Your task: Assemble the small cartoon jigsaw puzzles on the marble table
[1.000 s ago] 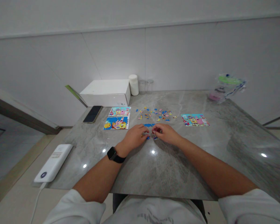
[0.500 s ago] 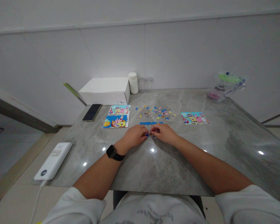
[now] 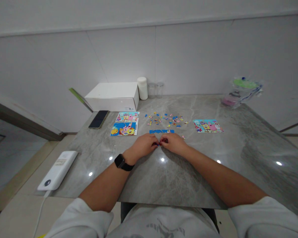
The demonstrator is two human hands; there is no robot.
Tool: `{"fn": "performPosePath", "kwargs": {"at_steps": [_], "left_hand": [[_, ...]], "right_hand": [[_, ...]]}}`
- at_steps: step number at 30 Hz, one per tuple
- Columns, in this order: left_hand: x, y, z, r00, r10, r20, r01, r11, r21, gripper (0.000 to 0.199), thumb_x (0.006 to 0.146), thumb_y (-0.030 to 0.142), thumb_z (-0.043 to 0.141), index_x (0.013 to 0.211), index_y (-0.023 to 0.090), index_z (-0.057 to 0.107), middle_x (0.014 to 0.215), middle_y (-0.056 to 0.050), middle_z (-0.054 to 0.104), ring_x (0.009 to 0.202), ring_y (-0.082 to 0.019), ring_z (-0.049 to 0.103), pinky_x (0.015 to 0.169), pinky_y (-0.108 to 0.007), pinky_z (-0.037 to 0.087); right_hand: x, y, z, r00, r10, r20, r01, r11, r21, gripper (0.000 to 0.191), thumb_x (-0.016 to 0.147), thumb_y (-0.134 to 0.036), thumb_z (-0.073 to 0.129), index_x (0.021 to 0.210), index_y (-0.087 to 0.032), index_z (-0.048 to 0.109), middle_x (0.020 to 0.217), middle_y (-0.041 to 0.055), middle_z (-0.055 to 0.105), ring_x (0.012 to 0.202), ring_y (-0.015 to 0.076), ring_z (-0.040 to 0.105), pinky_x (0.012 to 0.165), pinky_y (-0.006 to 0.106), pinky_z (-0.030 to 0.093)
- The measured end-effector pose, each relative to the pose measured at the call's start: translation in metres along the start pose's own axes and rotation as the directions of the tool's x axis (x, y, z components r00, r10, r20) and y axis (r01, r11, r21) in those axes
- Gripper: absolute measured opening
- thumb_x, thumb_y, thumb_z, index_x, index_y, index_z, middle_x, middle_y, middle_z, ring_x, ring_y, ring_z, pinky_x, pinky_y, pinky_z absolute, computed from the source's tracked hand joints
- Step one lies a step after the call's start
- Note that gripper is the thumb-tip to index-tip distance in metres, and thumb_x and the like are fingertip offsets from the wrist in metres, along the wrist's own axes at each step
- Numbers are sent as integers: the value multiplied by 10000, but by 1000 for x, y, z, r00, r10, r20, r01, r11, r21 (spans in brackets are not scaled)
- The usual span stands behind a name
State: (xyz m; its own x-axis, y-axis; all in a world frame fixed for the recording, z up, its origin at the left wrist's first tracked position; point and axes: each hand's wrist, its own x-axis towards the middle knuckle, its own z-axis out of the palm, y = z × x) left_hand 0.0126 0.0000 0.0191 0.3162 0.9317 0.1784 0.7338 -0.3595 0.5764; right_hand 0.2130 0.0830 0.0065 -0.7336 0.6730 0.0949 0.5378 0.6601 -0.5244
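Observation:
My left hand point(image 3: 146, 144), with a black watch point(image 3: 123, 162) on its wrist, is closed in a pinch at the middle of the table. My right hand point(image 3: 174, 143) pinches from the other side, the fingertips of both nearly meeting. Between them small coloured bits of jigsaw pieces point(image 3: 160, 144) show, mostly covered by the fingers. Just beyond the hands lies a joined blue strip of puzzle point(image 3: 161, 131). One loose jigsaw piece point(image 3: 183, 137) rests beside my right hand. Farther back, several loose pieces point(image 3: 174, 121) are scattered.
A picture card point(image 3: 208, 126) lies to the right, two-part picture sheet point(image 3: 124, 129) to the left. Around them are a phone point(image 3: 98, 119), white box point(image 3: 111, 96), white bottle point(image 3: 142, 88), clear jars point(image 3: 155, 90), bagged item point(image 3: 240, 92) and corded power bank point(image 3: 57, 170).
Both hands have shifted slightly nearer me and away from the blue strip. The loose piece beside my right hand now shows more fully. Fingers still pinch around the small pieces.

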Motion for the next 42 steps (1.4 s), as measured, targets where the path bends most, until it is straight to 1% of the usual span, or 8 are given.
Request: {"fn": "performPosePath", "kwargs": {"at_steps": [9,14,20,25,29,32,35,42], "left_hand": [[-1,0,0,999,10,32,-13,995,98,204,938,216,692,1084,287,816,1050,-75,761,1036,-272,684,961,-386,512],[-1,4,-2,997,29,70,-41,984,176,247,986,220,655,1165,295,808,1092,-77,749,1053,-258,684,961,-371,525],[-1,5,-5,990,30,138,-68,957,282,278,1013,235,640,1219,311,810,1080,-64,738,1021,-233,681,898,-335,545],[-1,7,-7,989,32,142,-73,952,298,264,1031,259,632,1207,326,816,1081,-53,746,1027,-222,680,893,-322,542],[-1,12,-9,988,22,152,-71,943,325,257,1042,280,623,1195,313,826,1053,-59,749,1002,-221,680,865,-320,540],[0,15,-10,986,19,166,-77,933,352,276,1046,261,610,1212,317,823,1044,-64,745,986,-215,681,843,-312,536],[0,15,-10,985,28,171,-91,924,373,285,1048,247,600,1213,309,825,1024,-69,745,966,-212,683,837,-310,533],[0,12,-8,983,55,176,-123,908,402,287,1039,222,611,1209,321,821,1025,-58,750,948,-211,679,813,-308,519]], "right_hand": [[1,18,-27,999,-23,-37,21,998,-62,102,885,-185,709,907,-240,792,893,48,776,839,216,677,786,327,461],[-5,15,-34,997,-32,72,39,995,-96,200,812,-203,827,1002,-258,799,965,52,781,929,244,700,839,337,477],[-8,-1,-36,973,4,230,51,971,-232,173,888,-249,761,1058,-253,793,1092,66,784,1062,259,696,899,340,481],[-7,6,-32,978,14,210,33,975,-221,145,873,-254,762,1016,-238,783,1092,69,777,1051,254,692,888,334,472],[-3,12,-32,980,23,199,2,992,-126,85,843,-204,746,926,-218,756,967,43,774,926,210,686,812,295,461],[2,18,-48,978,51,204,-52,999,3,51,845,-188,717,888,-205,738,874,20,755,816,170,668,761,268,460],[5,29,-74,984,96,152,-109,991,83,105,858,-206,709,960,-202,731,883,17,749,795,158,665,731,252,468],[3,67,-120,937,306,167,-303,952,-44,137,877,-224,674,983,-190,753,899,28,776,812,168,690,694,240,471]]}}
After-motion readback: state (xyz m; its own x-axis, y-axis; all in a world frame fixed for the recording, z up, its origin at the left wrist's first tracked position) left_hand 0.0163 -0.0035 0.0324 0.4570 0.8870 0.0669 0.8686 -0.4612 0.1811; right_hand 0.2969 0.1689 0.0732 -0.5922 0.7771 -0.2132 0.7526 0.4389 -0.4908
